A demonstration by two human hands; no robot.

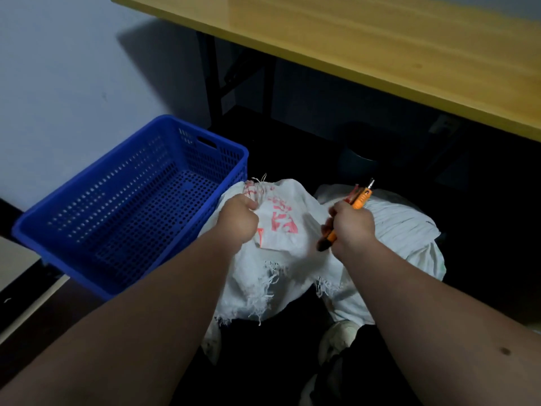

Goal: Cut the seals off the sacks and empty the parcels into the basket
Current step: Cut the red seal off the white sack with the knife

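Nearest the camera, two bare forearms reach forward over a dark floor (483, 230). Two pale shoes (336, 338) show between them, partly hidden by the sack.

The left hand (237, 219) is closed tight, its fingers bunching the gathered neck of a white woven sack (281, 259) with red printing on it. The sack stands on the floor in front of the shoes, its cloth frayed and torn along the lower folds, loose threads sticking up at the neck. The right hand (352, 227) is curled round an orange-handled cutter (358, 200), whose metal tip points up and away, just right of the sack's neck. Something red is held alongside the cutter; what it is cannot be told.

Just behind the right hand lies a second white sack (409, 230), touching the first.

A blue plastic basket (87, 268) with perforated walls sits left of the sacks, its near right corner against the first sack.

Farther back, a yellow tabletop (380, 45) on black legs spans the upper right, with a pale wall (58, 83) behind the basket.
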